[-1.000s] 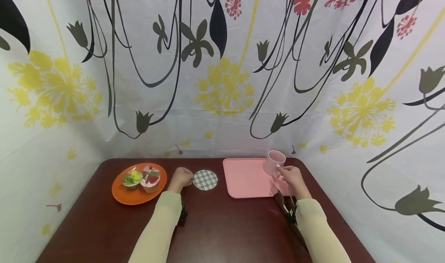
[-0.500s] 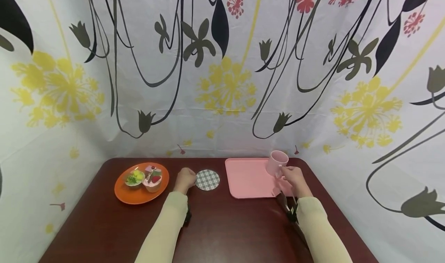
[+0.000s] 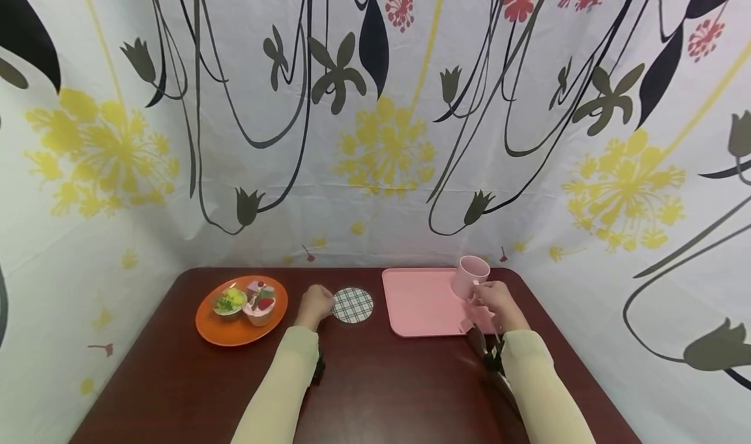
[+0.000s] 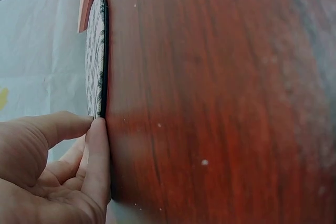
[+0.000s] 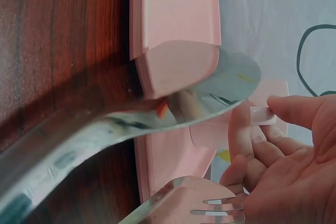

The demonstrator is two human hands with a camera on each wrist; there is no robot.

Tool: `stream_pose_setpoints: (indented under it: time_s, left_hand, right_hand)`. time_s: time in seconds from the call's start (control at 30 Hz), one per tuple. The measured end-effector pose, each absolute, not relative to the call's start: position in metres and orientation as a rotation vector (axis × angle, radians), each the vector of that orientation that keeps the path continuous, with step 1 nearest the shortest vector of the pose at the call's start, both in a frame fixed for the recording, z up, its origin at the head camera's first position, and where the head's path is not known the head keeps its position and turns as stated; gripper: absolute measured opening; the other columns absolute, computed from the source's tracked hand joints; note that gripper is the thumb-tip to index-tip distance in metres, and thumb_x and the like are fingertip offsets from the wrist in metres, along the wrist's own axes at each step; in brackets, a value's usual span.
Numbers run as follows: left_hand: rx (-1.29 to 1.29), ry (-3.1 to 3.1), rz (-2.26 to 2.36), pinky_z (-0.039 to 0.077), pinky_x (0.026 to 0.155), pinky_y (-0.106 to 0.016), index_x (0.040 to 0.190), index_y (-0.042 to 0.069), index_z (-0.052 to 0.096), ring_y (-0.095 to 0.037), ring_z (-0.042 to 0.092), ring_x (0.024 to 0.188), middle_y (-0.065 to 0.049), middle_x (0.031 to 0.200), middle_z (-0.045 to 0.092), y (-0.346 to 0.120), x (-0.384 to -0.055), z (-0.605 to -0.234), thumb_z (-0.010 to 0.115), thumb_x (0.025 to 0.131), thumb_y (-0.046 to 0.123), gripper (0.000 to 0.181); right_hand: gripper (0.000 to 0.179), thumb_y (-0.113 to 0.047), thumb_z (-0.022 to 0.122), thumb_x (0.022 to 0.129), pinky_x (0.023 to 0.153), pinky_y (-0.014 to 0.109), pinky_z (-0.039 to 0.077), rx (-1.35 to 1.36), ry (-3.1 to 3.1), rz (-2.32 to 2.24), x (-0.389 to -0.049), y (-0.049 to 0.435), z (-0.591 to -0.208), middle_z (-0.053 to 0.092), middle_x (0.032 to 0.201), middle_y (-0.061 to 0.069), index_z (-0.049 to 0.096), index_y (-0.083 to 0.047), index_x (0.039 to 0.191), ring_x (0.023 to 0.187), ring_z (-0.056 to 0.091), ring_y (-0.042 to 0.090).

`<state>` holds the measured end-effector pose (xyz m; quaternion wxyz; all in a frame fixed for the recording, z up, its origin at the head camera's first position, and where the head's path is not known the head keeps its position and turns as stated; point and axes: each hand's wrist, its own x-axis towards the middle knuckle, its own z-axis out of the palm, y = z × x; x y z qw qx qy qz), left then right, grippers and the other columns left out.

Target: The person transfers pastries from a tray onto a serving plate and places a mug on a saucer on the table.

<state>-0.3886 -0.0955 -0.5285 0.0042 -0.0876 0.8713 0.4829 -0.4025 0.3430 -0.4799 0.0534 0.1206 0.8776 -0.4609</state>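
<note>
My left hand (image 3: 315, 304) pinches the near-left edge of a round checked coaster (image 3: 354, 305) between thumb and fingers. In the left wrist view the coaster (image 4: 95, 56) is seen edge-on, close against the tabletop. My right hand (image 3: 499, 302) pinches the handle of a pink mug (image 3: 466, 276) at the right end of a pink tray (image 3: 416, 307). Fingers partly cover the mug (image 5: 210, 135) in the right wrist view. A shiny spoon (image 5: 226, 90) and a fork (image 5: 194, 203) lie nearer that camera, below the right hand; what supports them I cannot tell.
An orange plate (image 3: 217, 333) stands at the table's left with a cupcake (image 3: 261, 306) and a small cup of yellow and green pieces (image 3: 230, 300). A flowered curtain (image 3: 375, 222) hangs right behind the dark wooden table (image 3: 387, 392).
The head view has shifted slightly, so everything appears a little further right. Both hands keep their holds on the coaster and the mug handle.
</note>
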Motion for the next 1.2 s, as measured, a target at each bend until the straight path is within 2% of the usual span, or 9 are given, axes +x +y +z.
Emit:
stream_pose_setpoints:
  time_s: [0.07, 0.17, 0.4, 0.6, 0.77, 1.0, 1.13, 1.2]
  left_hand:
    - [-0.262, 2.735, 1.512, 0.061, 0.075, -0.039, 0.107, -0.005, 0.069, -0.029, 0.067, 0.087, -0.020, 0.105, 0.070, -0.095, -0.390, -0.528, 0.064, 0.095, 0.004, 0.016]
    - [-0.262, 2.729, 1.525, 0.060, 0.076, -0.038, 0.107, -0.005, 0.069, -0.029, 0.066, 0.086, -0.019, 0.105, 0.070, -0.095, -0.392, -0.528, 0.064, 0.095, 0.005, 0.016]
    - [-0.274, 2.683, 1.564, 0.061, 0.074, -0.037, 0.104, -0.004, 0.068, -0.026, 0.070, 0.082, -0.019, 0.105, 0.069, -0.098, -0.394, -0.531, 0.065, 0.096, 0.005, 0.012]
    - [-0.272, 2.633, 1.616, 0.066, 0.081, -0.041, 0.108, -0.008, 0.067, -0.031, 0.073, 0.089, -0.023, 0.111, 0.068, -0.102, -0.394, -0.531, 0.066, 0.098, 0.002, 0.014]
    - [-0.270, 2.596, 1.637, 0.067, 0.083, -0.043, 0.110, -0.008, 0.067, -0.034, 0.073, 0.095, -0.025, 0.114, 0.067, -0.105, -0.396, -0.535, 0.066, 0.099, 0.001, 0.014]
    - [-0.256, 2.595, 1.642, 0.066, 0.077, -0.039, 0.109, -0.008, 0.068, -0.031, 0.073, 0.090, -0.025, 0.115, 0.068, -0.103, -0.398, -0.540, 0.067, 0.097, 0.000, 0.013]
    - [-0.242, 2.568, 1.664, 0.066, 0.076, -0.038, 0.110, -0.009, 0.068, -0.031, 0.072, 0.092, -0.026, 0.115, 0.067, -0.103, -0.400, -0.539, 0.066, 0.096, -0.002, 0.015]
    - [-0.236, 2.561, 1.672, 0.066, 0.075, -0.038, 0.109, -0.009, 0.068, -0.031, 0.071, 0.092, -0.025, 0.114, 0.067, -0.103, -0.401, -0.539, 0.065, 0.096, -0.003, 0.014]
  right_hand:
    - [0.043, -0.028, 0.052, 0.108, 0.106, 0.065, 0.050, 0.378, 2.660, -1.392, -0.404, 0.344, -0.479, 0.074, 0.116, 0.022, 0.068, -0.002, 0.077, 0.118, 0.071, 0.039]
    - [0.043, -0.029, 0.053, 0.106, 0.108, 0.064, 0.050, 0.393, 2.625, -1.427, -0.405, 0.344, -0.478, 0.074, 0.116, 0.021, 0.066, -0.005, 0.073, 0.116, 0.071, 0.036]
    - [0.041, -0.027, 0.056, 0.106, 0.093, 0.048, 0.050, 0.368, 2.594, -1.464, -0.408, 0.345, -0.477, 0.076, 0.105, 0.013, 0.067, -0.007, 0.072, 0.114, 0.071, 0.035]
    - [0.042, -0.029, 0.054, 0.106, 0.083, 0.040, 0.053, 0.395, 2.552, -1.533, -0.409, 0.340, -0.472, 0.074, 0.090, 0.006, 0.067, -0.008, 0.072, 0.101, 0.068, 0.029]
    - [0.042, -0.031, 0.054, 0.107, 0.077, 0.037, 0.054, 0.421, 2.537, -1.606, -0.408, 0.336, -0.471, 0.067, 0.079, 0.003, 0.066, -0.009, 0.074, 0.090, 0.065, 0.025]
    - [0.038, -0.031, 0.052, 0.111, 0.069, 0.030, 0.052, 0.480, 2.512, -1.716, -0.411, 0.339, -0.482, 0.062, 0.085, 0.004, 0.065, -0.001, 0.091, 0.081, 0.060, 0.020]
    - [0.037, -0.026, 0.048, 0.111, 0.066, 0.029, 0.051, 0.509, 2.502, -1.791, -0.409, 0.338, -0.482, 0.060, 0.083, 0.003, 0.060, -0.005, 0.084, 0.072, 0.054, 0.015]
    - [0.039, -0.023, 0.047, 0.110, 0.064, 0.029, 0.049, 0.527, 2.510, -1.814, -0.410, 0.339, -0.483, 0.057, 0.076, 0.001, 0.054, -0.010, 0.074, 0.067, 0.052, 0.014]
